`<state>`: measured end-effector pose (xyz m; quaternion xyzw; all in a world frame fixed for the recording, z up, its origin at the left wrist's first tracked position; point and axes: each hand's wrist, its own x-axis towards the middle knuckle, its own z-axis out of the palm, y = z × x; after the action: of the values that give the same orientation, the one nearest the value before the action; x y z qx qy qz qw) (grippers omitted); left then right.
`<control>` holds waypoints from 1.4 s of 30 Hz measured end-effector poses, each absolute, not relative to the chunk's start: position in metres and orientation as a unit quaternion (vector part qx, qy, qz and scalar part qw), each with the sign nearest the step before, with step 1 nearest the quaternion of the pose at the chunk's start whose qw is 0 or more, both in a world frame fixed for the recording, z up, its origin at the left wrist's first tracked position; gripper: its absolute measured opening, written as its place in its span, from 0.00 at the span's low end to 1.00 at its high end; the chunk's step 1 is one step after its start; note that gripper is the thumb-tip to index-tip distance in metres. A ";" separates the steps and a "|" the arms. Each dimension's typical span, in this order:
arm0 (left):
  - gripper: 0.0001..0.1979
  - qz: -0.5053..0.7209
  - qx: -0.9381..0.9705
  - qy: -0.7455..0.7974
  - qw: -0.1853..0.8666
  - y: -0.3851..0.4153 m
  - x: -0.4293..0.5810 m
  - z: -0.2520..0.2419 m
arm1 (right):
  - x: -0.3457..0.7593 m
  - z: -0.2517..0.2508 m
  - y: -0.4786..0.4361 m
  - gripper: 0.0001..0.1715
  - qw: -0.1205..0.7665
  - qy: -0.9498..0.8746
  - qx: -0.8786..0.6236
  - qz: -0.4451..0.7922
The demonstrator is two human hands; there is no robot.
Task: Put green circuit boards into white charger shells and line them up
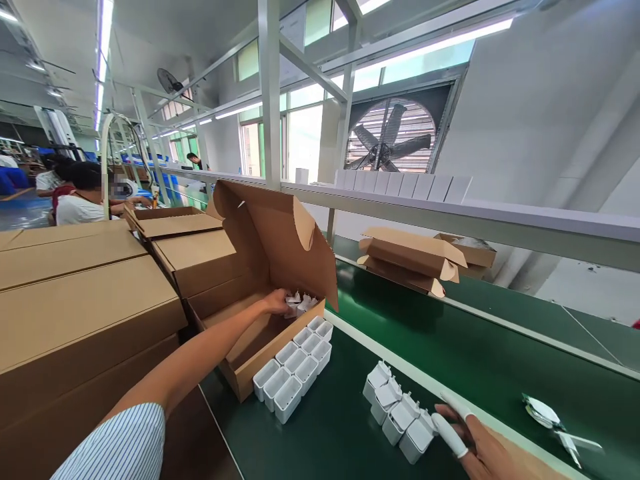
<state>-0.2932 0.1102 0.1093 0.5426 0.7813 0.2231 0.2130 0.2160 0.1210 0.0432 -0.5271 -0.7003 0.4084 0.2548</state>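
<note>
My left hand (275, 303) reaches into an open cardboard box (265, 357), its fingers closed on a cluster of small white plastic containers (303, 305) at the box's right end. Part of those fingers is hidden. Beside the box's front wall, open-topped white containers (295, 365) stand upright in rows on the dark green surface. My right hand (473, 433) wears white covers on two fingers. Its fingers are spread beside a row of white lidded containers (400, 413); whether a fingertip touches the end one I cannot tell.
Closed cardboard boxes (85, 300) are stacked at the left. Folded cardboard (413, 257) lies beyond the green belt (400, 313). White-handled scissors (570, 440) and a small packet (543, 410) lie at the right. A metal rail (500, 217) crosses above. A co-worker (83, 193) sits farther off.
</note>
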 end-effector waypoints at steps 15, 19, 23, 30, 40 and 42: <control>0.15 0.170 0.704 0.688 0.050 0.003 -0.129 0.156 | 0.191 0.119 0.065 0.20 0.015 -0.793 -0.551 0.258; 0.10 0.082 0.672 0.736 -0.022 0.025 -0.075 0.118 | 0.185 0.109 0.054 0.10 -0.007 -0.823 -0.527 0.213; 0.11 0.077 0.640 0.764 0.010 0.044 -0.059 0.096 | 0.183 0.095 0.050 0.21 0.021 -0.811 -0.534 0.239; 0.23 0.107 0.674 0.722 0.113 0.053 -0.060 0.077 | 0.185 0.077 0.058 0.26 0.106 -0.773 -0.538 0.319; 0.62 0.207 0.679 0.613 0.347 0.072 -0.072 0.071 | 0.206 0.071 0.070 0.38 0.120 -0.786 -0.515 0.319; 0.67 0.205 0.691 0.578 0.383 0.093 -0.072 0.076 | 0.197 0.062 0.069 0.42 0.164 -0.776 -0.532 0.296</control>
<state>-0.0715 0.0930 0.0757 0.6911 0.5775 0.2054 0.3830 0.1970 0.0688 0.0619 -0.5323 -0.7760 0.2961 0.1637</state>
